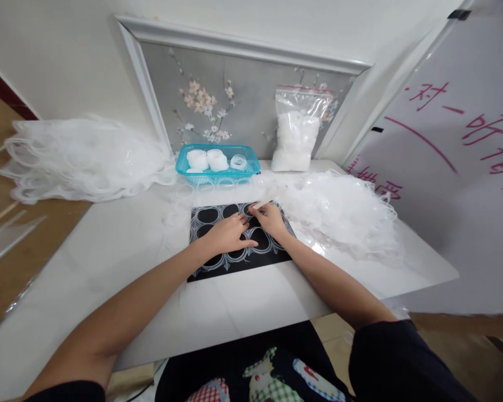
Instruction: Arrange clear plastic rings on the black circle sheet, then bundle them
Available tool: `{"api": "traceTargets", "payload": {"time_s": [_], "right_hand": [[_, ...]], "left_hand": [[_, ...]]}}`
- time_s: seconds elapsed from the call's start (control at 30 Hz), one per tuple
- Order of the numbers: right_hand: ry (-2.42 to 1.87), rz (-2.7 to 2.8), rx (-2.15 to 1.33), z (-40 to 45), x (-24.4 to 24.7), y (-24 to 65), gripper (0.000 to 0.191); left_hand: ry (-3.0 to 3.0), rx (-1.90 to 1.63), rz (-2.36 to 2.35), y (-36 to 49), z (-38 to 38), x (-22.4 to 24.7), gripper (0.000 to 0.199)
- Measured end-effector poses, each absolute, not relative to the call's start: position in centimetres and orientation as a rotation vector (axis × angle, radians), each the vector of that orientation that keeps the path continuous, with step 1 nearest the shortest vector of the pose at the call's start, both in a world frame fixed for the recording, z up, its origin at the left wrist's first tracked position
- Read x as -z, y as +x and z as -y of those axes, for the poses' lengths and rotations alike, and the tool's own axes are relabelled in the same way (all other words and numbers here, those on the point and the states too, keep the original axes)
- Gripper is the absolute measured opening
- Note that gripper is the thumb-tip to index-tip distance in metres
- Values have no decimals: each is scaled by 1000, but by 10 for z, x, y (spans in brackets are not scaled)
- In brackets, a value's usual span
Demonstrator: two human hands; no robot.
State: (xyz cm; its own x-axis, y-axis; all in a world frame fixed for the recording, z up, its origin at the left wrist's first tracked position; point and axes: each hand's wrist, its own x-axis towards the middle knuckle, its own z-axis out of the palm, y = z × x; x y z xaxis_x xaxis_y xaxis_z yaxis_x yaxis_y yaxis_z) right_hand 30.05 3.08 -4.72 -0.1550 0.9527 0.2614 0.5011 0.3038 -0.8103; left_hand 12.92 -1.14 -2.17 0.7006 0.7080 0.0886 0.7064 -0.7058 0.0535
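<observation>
A black mat [251,258] lies on the white table, with a translucent sheet of joined rings [237,255] on top of it. My left hand [230,233] rests on the sheet, its fingers spread and the thumb pointing right. At the mat's upper right, my right hand [269,218] is closed around a small pale flat stick [260,204], its tip pointing up and right. The fingertips of both hands are near each other over one of the upper rings.
Behind the mat, a blue basket [218,177] holds white rolled rings. A clear zip bag [295,134] of white pieces leans against the framed picture [243,84]. Translucent ring sheets are heaped at the left [88,159] and right [343,212].
</observation>
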Motion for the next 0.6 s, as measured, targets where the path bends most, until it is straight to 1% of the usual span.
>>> {"api": "traceTargets", "payload": {"time_s": [0.13,0.33,0.6], "right_hand": [[-1307,1785,-721,-32,49,301,16],[-1299,1774,-731,-34,52,302,18],[-1284,1783,-754,-36,53,302,15]], "left_hand": [[2815,-169,-1205,126,10,21,53],[2799,-160,-1206,125,9,21,56],[2787,-179,-1175,125,5,21,50]]}}
